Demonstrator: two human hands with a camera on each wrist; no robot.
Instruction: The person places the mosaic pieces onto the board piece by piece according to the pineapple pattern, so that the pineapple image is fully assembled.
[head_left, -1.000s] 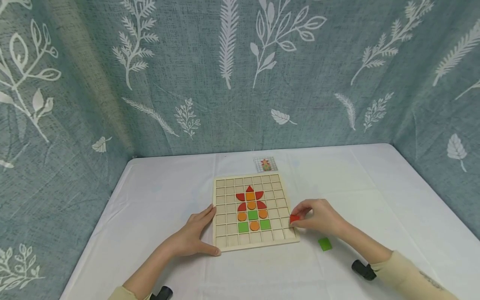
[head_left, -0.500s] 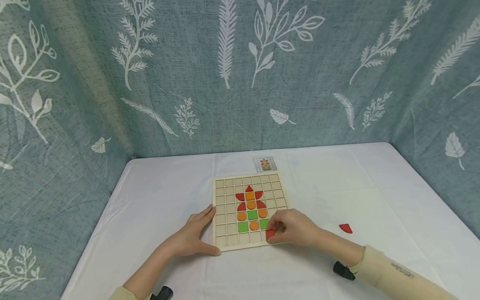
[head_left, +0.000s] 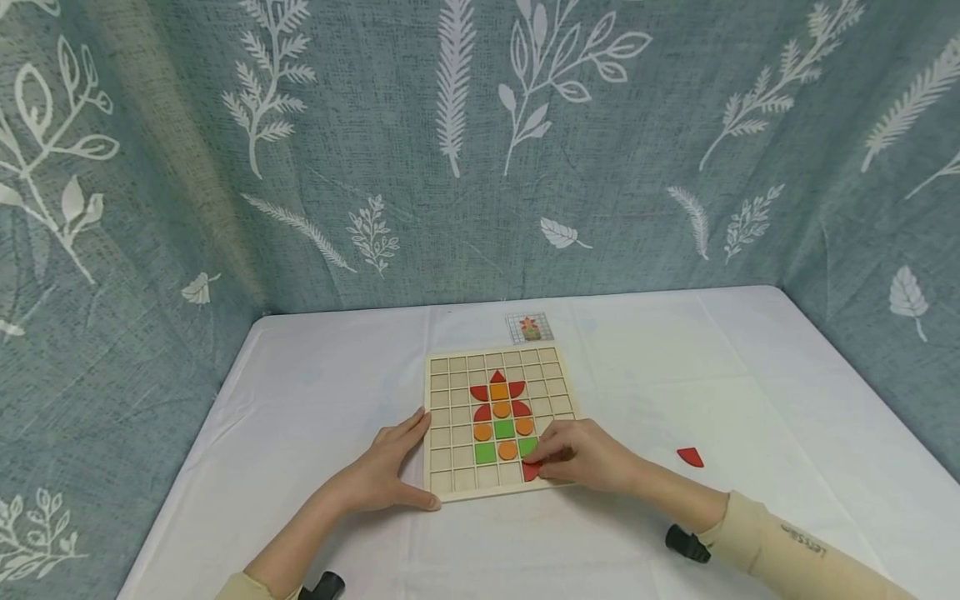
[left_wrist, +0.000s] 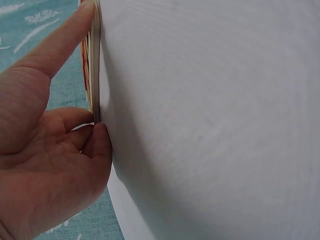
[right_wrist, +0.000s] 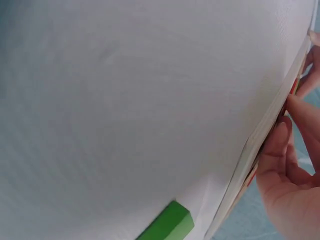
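A wooden grid board lies on the table, bearing red, orange and green tiles in a flower-like pattern. My left hand spans the board's lower left corner, thumb at the front edge, fingers along the left side. In the left wrist view, the left hand touches the board's edge. My right hand pinches a red tile at a bottom-row cell, just below a green square; its fingers partly cover that tile. The right wrist view shows the right hand low at the board's edge.
A loose red quarter-circle tile lies right of the board. A green block shows on the cloth in the right wrist view, hidden in the head view. Behind the board is a small pattern card. A patterned curtain surrounds the table.
My right hand has carried the red tile leftward from the board's right edge to the bottom row, then slightly further left. The loose red tile has come into view. My left hand stays put.
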